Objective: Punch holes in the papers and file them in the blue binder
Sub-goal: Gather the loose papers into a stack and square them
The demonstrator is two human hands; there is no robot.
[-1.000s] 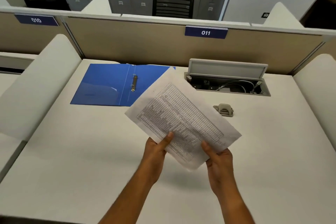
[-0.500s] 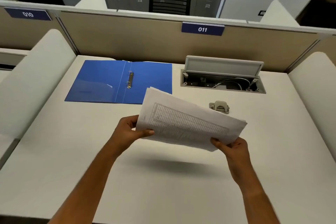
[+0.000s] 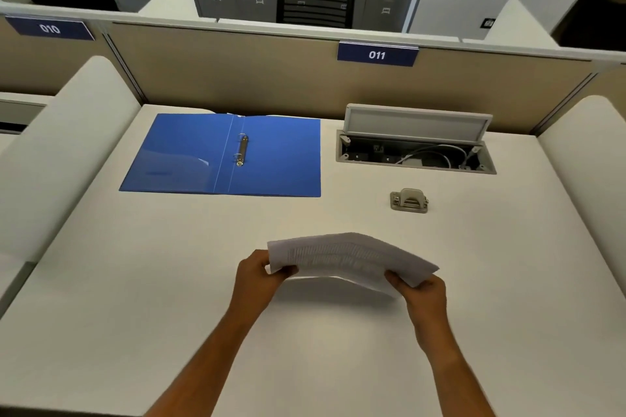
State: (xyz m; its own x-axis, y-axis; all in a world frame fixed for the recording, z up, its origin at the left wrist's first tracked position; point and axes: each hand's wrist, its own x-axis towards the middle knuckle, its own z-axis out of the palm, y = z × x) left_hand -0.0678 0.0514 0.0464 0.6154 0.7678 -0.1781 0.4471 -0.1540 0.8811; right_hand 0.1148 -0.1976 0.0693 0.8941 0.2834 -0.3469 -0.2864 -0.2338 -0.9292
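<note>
A thin stack of printed papers (image 3: 345, 257) hangs low over the middle of the white desk, nearly flat and slightly bowed. My left hand (image 3: 259, 276) grips its left edge and my right hand (image 3: 420, 291) grips its right corner. The blue binder (image 3: 189, 152) lies open at the back left, its metal rings (image 3: 241, 152) on the spine. A small metal hole punch (image 3: 409, 200) sits on the desk beyond the papers, to the right of the binder.
An open cable box (image 3: 415, 152) with its lid raised and white cables inside is sunk into the desk at the back right. A beige partition (image 3: 237, 78) closes the back. White side dividers (image 3: 57, 152) stand at left and right.
The papers went from tilted up toward me to nearly flat and lower, closer to the desk. My left hand shifted from the bottom edge to the left edge.
</note>
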